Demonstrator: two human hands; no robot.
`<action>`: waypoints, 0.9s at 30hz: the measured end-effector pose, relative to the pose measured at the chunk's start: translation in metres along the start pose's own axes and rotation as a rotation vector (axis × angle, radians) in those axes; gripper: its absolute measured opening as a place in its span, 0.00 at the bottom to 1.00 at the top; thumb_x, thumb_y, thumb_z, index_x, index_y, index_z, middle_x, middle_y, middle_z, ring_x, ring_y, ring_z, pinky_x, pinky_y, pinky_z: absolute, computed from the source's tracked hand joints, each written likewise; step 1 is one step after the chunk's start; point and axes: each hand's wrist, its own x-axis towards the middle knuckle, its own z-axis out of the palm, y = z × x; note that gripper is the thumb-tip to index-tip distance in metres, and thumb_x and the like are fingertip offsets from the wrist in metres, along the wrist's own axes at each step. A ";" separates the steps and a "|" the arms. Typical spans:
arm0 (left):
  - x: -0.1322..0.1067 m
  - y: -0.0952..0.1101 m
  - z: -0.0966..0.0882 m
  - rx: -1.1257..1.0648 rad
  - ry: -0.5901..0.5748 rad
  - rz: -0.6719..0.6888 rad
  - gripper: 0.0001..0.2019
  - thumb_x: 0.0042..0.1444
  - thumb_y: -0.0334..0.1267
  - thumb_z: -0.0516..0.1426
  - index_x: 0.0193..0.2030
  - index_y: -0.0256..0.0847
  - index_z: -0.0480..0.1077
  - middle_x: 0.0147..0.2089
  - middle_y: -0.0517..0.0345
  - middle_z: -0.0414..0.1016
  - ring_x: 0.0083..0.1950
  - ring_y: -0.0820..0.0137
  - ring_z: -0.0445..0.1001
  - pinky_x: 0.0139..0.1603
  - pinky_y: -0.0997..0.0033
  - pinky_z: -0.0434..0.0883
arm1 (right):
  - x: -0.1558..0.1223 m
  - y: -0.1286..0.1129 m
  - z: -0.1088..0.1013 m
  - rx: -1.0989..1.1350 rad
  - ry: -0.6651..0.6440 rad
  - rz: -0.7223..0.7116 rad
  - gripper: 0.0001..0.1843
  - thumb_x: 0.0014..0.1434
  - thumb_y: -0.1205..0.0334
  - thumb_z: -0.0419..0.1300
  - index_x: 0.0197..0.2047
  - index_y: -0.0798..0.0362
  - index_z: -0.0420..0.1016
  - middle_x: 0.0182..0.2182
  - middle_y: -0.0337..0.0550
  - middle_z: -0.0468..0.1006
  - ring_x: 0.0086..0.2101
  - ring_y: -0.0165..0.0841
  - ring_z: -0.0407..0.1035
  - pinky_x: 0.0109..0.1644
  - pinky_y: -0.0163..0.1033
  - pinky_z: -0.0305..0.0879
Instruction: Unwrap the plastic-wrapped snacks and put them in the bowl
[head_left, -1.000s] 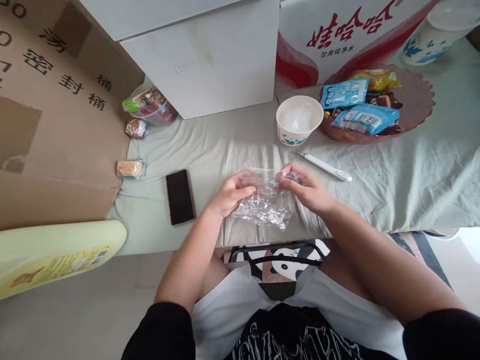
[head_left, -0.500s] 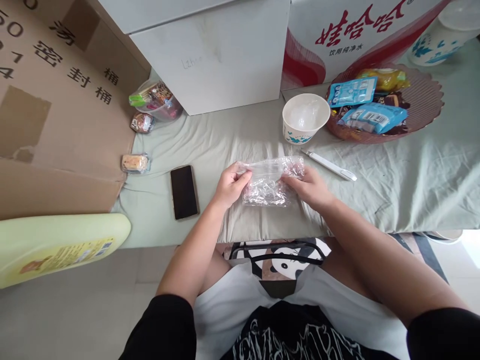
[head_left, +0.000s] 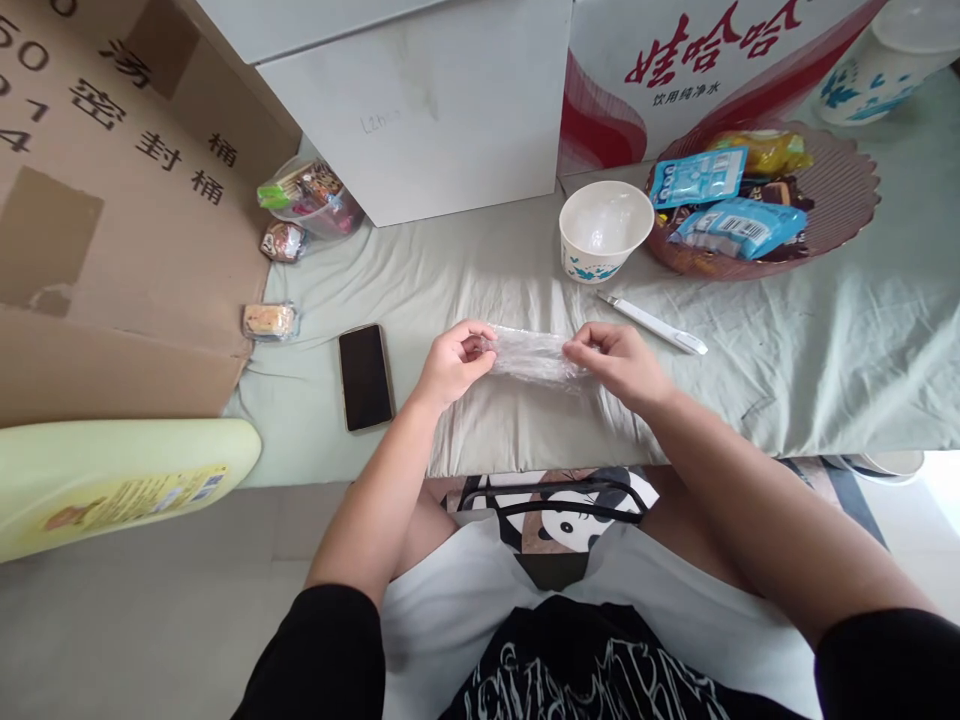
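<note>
A crinkled clear plastic bag [head_left: 531,357] is stretched between my two hands, low over the cloth near the table's front edge. My left hand [head_left: 455,362] pinches its left end between thumb and fingers. At the right end, my right hand [head_left: 615,360] grips it the same way, fingers curled. Just beyond the right hand lies a white utility knife [head_left: 656,324] on the cloth. Behind that stands a white paper cup [head_left: 596,265] with blue-green leaf prints and some clear plastic inside.
A phone [head_left: 366,378] lies left of my left hand. Wrapped snacks [head_left: 270,320] and a tub of sweets [head_left: 322,205] sit by the cardboard box [head_left: 150,300]. A snack-filled pink bowl [head_left: 847,190] stands back right; white boxes [head_left: 450,130] line the back.
Between my hands the bag has gone from spread flat to gathered into a narrower, folded strip. The right hand's fingers have curled further in. The whole view has shifted slightly.
</note>
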 end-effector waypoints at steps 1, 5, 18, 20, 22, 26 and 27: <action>-0.001 -0.004 -0.002 0.049 0.045 0.012 0.10 0.46 0.33 0.65 0.37 0.41 0.73 0.35 0.59 0.73 0.35 0.72 0.72 0.34 0.73 0.69 | 0.000 0.001 0.002 -0.029 0.031 0.001 0.15 0.52 0.47 0.68 0.32 0.48 0.71 0.22 0.35 0.68 0.23 0.29 0.58 0.27 0.39 0.54; -0.005 -0.004 0.001 0.338 0.440 0.228 0.10 0.50 0.28 0.60 0.40 0.43 0.71 0.41 0.56 0.73 0.43 0.69 0.74 0.44 0.69 0.73 | -0.002 0.001 0.005 -0.014 0.173 0.011 0.19 0.47 0.56 0.69 0.42 0.46 0.70 0.25 0.34 0.73 0.24 0.31 0.63 0.29 0.39 0.57; 0.049 0.050 0.077 0.211 -0.257 0.130 0.16 0.56 0.46 0.66 0.48 0.41 0.77 0.43 0.54 0.80 0.43 0.65 0.78 0.46 0.66 0.73 | 0.000 -0.022 -0.012 0.596 0.072 -0.138 0.12 0.53 0.51 0.60 0.34 0.48 0.63 0.33 0.38 0.72 0.34 0.33 0.68 0.42 0.41 0.65; 0.069 0.061 0.073 0.367 -0.022 0.266 0.08 0.58 0.41 0.65 0.41 0.41 0.78 0.39 0.56 0.77 0.43 0.66 0.76 0.47 0.66 0.73 | 0.004 -0.024 -0.018 0.618 0.174 -0.077 0.12 0.53 0.52 0.59 0.37 0.47 0.65 0.39 0.39 0.76 0.39 0.34 0.72 0.46 0.41 0.66; 0.090 0.078 0.074 0.570 0.175 0.431 0.03 0.59 0.36 0.63 0.39 0.42 0.78 0.41 0.55 0.75 0.48 0.64 0.75 0.52 0.64 0.73 | 0.007 -0.027 -0.023 0.574 0.267 0.016 0.11 0.53 0.52 0.58 0.38 0.47 0.65 0.42 0.40 0.78 0.42 0.35 0.74 0.46 0.41 0.66; 0.131 0.111 0.109 1.048 0.087 0.403 0.10 0.58 0.32 0.60 0.46 0.45 0.78 0.46 0.51 0.77 0.55 0.58 0.75 0.58 0.61 0.71 | 0.013 -0.031 -0.027 0.551 0.298 0.082 0.12 0.50 0.51 0.57 0.36 0.48 0.64 0.35 0.37 0.75 0.38 0.33 0.74 0.40 0.38 0.63; 0.141 0.116 0.121 1.158 -0.015 0.312 0.12 0.57 0.31 0.60 0.47 0.44 0.78 0.45 0.51 0.78 0.53 0.58 0.76 0.57 0.61 0.71 | 0.014 -0.032 -0.028 0.555 0.288 0.075 0.12 0.50 0.51 0.58 0.35 0.48 0.64 0.33 0.36 0.74 0.36 0.33 0.73 0.39 0.38 0.62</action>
